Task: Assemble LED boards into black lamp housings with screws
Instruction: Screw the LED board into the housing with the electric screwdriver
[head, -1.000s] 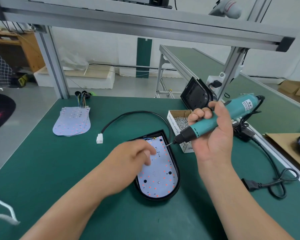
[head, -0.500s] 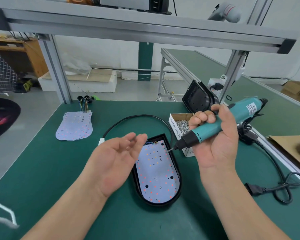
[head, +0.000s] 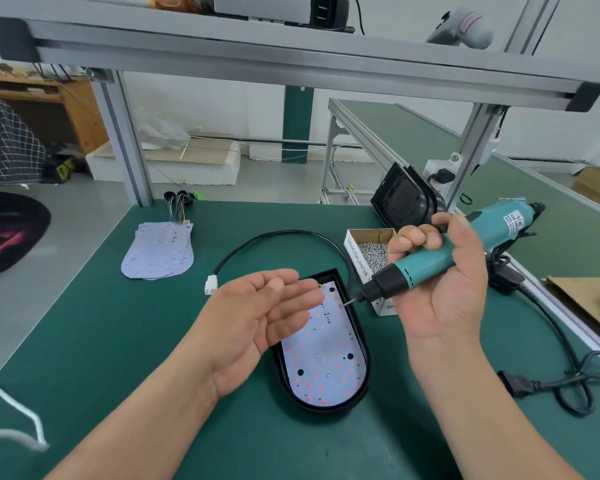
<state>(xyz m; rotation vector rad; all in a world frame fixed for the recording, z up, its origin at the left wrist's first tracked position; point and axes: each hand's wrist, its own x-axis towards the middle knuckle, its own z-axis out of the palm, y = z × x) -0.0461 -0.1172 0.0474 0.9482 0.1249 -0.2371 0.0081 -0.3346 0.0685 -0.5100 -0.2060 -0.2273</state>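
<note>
We see the LED board (head: 321, 355) seated in the black lamp housing (head: 280, 370) on the tabletop (head: 118, 341), long axis running away from us, between the hands. Left hand (head: 257, 317) hovers palm-up, fingers relaxed, apparently empty. Right hand (head: 440, 282), the nearer, grips the electric screwdriver (head: 426, 261), bit angled at the board's far end.

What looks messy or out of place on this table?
Nothing looks spilled or broken. A spare black housing stands tipped on its edge behind the screw box, the LED board stack is fanned unevenly, and the power cord lies in a tangled loop at the right.
</note>
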